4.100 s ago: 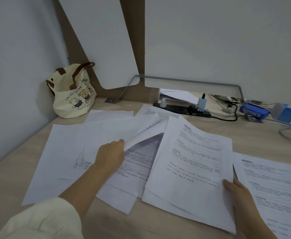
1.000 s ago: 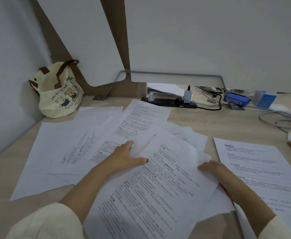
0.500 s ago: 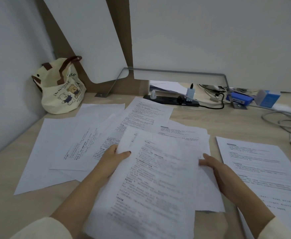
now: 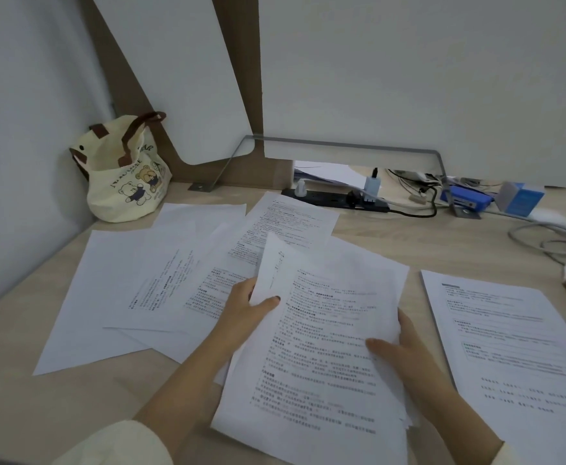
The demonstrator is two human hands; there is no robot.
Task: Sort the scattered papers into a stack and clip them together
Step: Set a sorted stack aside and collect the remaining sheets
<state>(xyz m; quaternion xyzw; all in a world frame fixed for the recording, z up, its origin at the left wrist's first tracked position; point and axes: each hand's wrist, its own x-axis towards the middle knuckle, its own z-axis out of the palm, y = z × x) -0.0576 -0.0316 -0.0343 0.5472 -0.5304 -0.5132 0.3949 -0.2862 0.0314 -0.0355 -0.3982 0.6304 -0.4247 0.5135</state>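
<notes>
On the desk, left hand and right hand grip the paper stack between them.

2 hands, 1 tote bag, 1 power strip, and roughly 8 paper sheets.

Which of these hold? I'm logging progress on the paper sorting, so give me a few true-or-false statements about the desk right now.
1. Both hands hold the stack. True: left hand at its left edge, right hand at its right.
2. A clip is already on the stack. False: none is visible on it.
3. A tote bag sits in the far left corner. True.
4. Every sheet is gathered. False: loose sheets lie to the left, and a sheet to the right.
5. The power strip has nothing plugged in. False: plugs are in it.
</notes>
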